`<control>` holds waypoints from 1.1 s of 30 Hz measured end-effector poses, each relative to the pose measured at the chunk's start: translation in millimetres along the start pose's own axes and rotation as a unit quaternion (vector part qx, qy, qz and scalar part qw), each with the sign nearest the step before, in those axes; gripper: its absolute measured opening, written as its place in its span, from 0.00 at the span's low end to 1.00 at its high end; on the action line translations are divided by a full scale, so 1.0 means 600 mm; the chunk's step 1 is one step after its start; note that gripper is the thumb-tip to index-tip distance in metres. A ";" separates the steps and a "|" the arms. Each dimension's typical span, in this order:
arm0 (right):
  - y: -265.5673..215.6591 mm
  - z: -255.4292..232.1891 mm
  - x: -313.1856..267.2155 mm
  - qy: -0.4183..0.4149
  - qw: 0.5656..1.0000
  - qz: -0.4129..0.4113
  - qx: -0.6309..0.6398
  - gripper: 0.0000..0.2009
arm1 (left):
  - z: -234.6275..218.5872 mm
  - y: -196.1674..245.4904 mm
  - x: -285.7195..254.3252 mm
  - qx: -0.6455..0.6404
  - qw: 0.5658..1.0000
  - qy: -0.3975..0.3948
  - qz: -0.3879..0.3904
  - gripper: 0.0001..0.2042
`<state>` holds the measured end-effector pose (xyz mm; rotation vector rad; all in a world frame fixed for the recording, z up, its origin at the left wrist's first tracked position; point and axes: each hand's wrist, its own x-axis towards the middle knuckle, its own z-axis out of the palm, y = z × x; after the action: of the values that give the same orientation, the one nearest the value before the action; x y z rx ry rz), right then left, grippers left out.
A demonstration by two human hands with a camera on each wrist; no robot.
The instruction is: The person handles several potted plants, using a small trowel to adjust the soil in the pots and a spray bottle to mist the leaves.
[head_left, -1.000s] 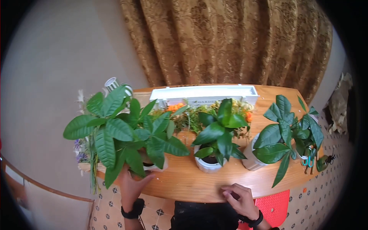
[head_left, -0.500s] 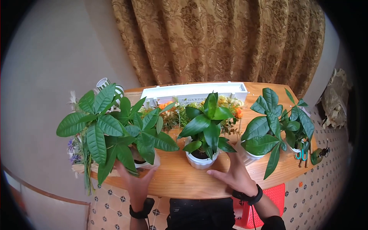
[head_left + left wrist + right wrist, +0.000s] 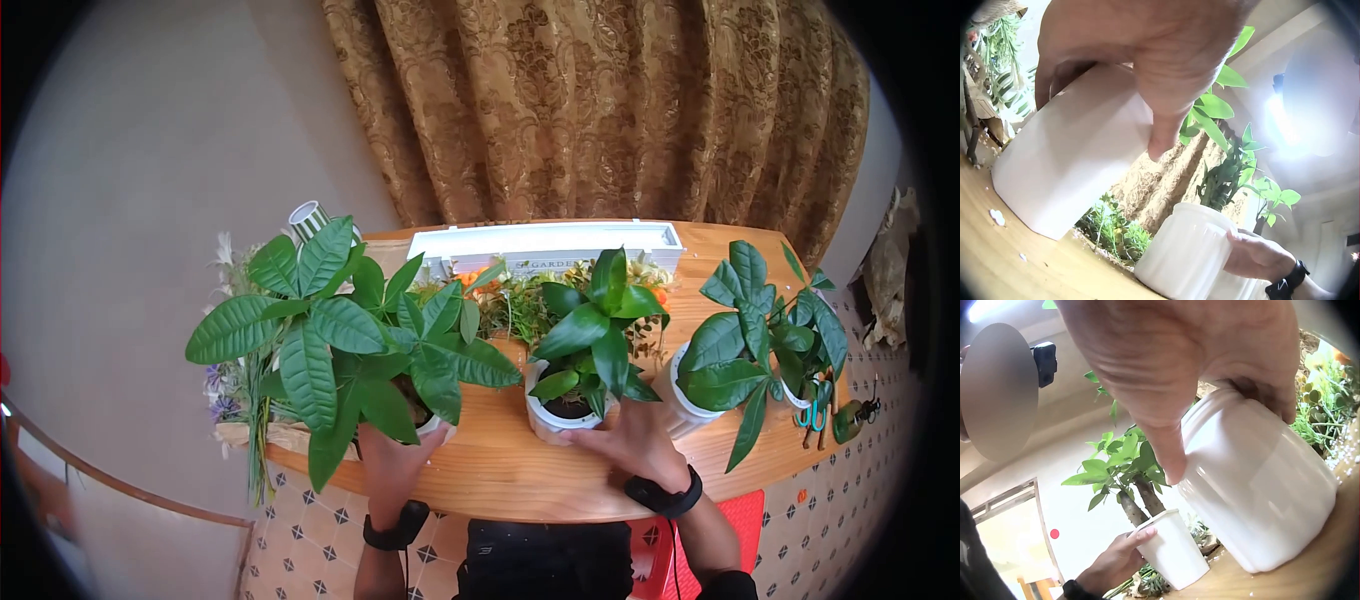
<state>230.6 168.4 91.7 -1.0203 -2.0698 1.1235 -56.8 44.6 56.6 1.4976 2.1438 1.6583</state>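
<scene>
My left hand (image 3: 392, 468) grips a smooth white pot (image 3: 1072, 144), its thumb on one side and its fingers around the other. A leafy plant with thick trunks (image 3: 1140, 497) grows from this pot, and its broad leaves hide part of the hand in the head view. At the middle of the table, my right hand (image 3: 640, 440) holds a rounded white pot (image 3: 1266, 487) near its rim, thumb at the front. Glossy dark green leaves (image 3: 585, 335) rise above dark soil in it. Both pots stand upright on the wooden table (image 3: 480, 490).
Right of my right hand stands another white pot (image 3: 690, 410) with a leafy plant; teal-handled scissors (image 3: 812, 415) lie beyond. A long white planter box (image 3: 545, 240) sits at the back, behind orange and yellow flowers. Cut flower stems (image 3: 258, 450) overhang the left edge.
My right hand has moved from the table's front edge to the middle pot, first spread beside it, now holding it. The left hand stays at the left pot.
</scene>
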 end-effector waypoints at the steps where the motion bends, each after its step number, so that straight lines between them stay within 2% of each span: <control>1: -0.001 0.003 0.000 -0.003 1.000 -0.001 -0.001 0.43 | 0.000 0.015 -0.001 0.010 1.000 0.005 -0.004 0.34; 3: 0.000 0.007 0.000 0.050 0.998 -0.039 0.001 0.43 | 0.001 0.042 -0.003 0.020 1.000 0.013 -0.012 0.32; 7: 0.007 0.011 0.001 0.058 0.995 -0.075 -0.032 0.43 | 0.004 0.048 -0.007 0.016 0.997 0.015 -0.068 0.31; 12: -0.002 0.008 -0.003 0.031 0.999 -0.016 0.006 0.42 | 0.000 0.031 -0.008 -0.001 0.998 0.000 -0.069 0.32; 14: 0.000 0.008 -0.003 0.026 1.000 -0.005 -0.004 0.42 | -0.004 0.016 -0.009 -0.024 0.988 -0.046 -0.149 0.36; 15: 0.002 0.009 -0.003 0.021 1.000 0.007 -0.012 0.41 | -0.006 0.013 -0.008 -0.024 0.987 -0.045 -0.149 0.36; 17: 0.005 0.009 -0.004 0.017 1.000 0.016 -0.011 0.41 | -0.006 0.010 -0.005 -0.050 0.995 -0.040 -0.070 0.34; 21: 0.014 0.011 -0.007 0.025 0.999 0.017 -0.024 0.40 | -0.003 0.011 -0.007 -0.038 0.998 -0.018 -0.053 0.32; 24: 0.006 0.008 -0.008 0.007 0.998 0.054 -0.010 0.41 | -0.008 0.001 -0.005 -0.047 0.996 -0.042 -0.060 0.33; 25: 0.009 0.008 -0.009 0.008 0.998 0.055 -0.011 0.41 | -0.012 -0.012 -0.006 -0.012 0.996 -0.070 -0.045 0.35; 26: 0.013 0.010 -0.009 0.016 0.999 0.042 -0.015 0.41 | -0.017 -0.022 -0.007 0.023 0.995 -0.097 -0.029 0.37; 28: 0.022 0.015 -0.008 0.024 0.999 0.029 -0.018 0.41 | -0.029 -0.034 -0.007 0.009 0.994 -0.105 -0.038 0.39; 30: 0.029 0.020 -0.007 0.068 0.997 -0.029 -0.026 0.41 | -0.040 -0.040 -0.002 -0.003 0.992 -0.114 -0.047 0.41; 33: 0.031 0.019 -0.005 0.052 0.998 -0.026 -0.021 0.42 | -0.052 -0.037 0.010 -0.049 0.986 -0.157 -0.019 0.43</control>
<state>230.1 167.8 69.6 -1.0171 -2.0329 0.9849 -91.3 27.1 55.9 1.5578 1.8859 1.3831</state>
